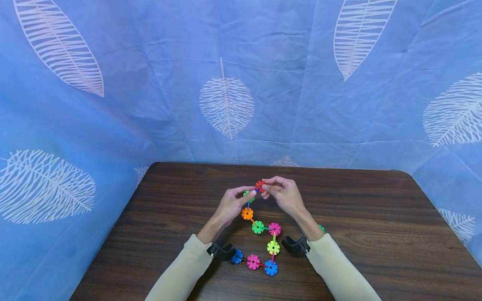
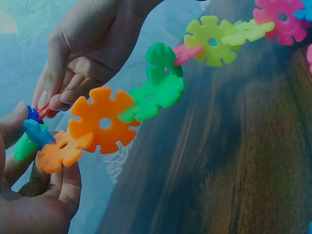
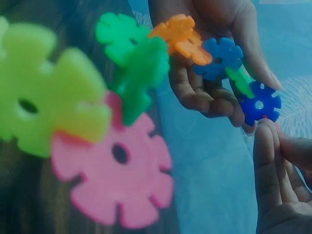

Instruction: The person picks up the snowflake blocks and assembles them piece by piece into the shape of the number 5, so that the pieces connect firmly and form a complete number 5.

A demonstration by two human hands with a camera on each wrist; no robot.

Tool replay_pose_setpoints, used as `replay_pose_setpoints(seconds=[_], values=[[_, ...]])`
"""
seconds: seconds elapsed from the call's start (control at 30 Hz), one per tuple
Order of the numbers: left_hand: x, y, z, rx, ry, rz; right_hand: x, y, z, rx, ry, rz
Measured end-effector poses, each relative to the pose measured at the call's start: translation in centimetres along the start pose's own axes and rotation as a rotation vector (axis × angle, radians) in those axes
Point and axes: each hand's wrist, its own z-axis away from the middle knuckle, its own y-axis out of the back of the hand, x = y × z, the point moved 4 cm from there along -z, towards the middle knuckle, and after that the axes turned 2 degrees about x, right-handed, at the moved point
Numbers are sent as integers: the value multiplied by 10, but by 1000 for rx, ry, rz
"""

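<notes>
A chain of colourful notched plastic discs, snowflake building pieces, hangs and lies between my hands. My left hand (image 1: 229,207) pinches the chain's upper end, thumb and fingers at the dark blue disc (image 3: 261,104) and the green disc (image 3: 240,83) beside it. My right hand (image 1: 288,196) pinches a red disc (image 1: 259,184) between thumb and fingertips, its edge right at the dark blue disc. Below the hands run an orange disc (image 1: 247,213), a green disc (image 1: 257,227), a pink disc (image 1: 274,229) and a yellow disc (image 1: 273,247), joined by discs seen edge-on.
Nearer me, the chain continues over the dark wooden table (image 1: 361,259) through a blue disc (image 1: 271,268) and a pink disc (image 1: 253,262) to another blue disc (image 1: 237,256) by the left wristband. A green piece (image 1: 321,228) shows behind my right forearm. Leaf-patterned blue cloth (image 1: 263,104) hangs behind.
</notes>
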Motion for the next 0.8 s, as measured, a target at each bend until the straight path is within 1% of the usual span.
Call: replay_pose_setpoints(seconds=[0.2,0.4,0.6,0.8], values=[[0,1,2,5,3,3,2,-2,1,1,-2,-40],[-2,1,2,-29,13,60,3,-3,2,-3,-34,-73],[-4,1,1,-46,52,80,3,-3,2,-11,-55,-95],[-9,4,0,-41,82,103,7,2,2,3,-66,-103]])
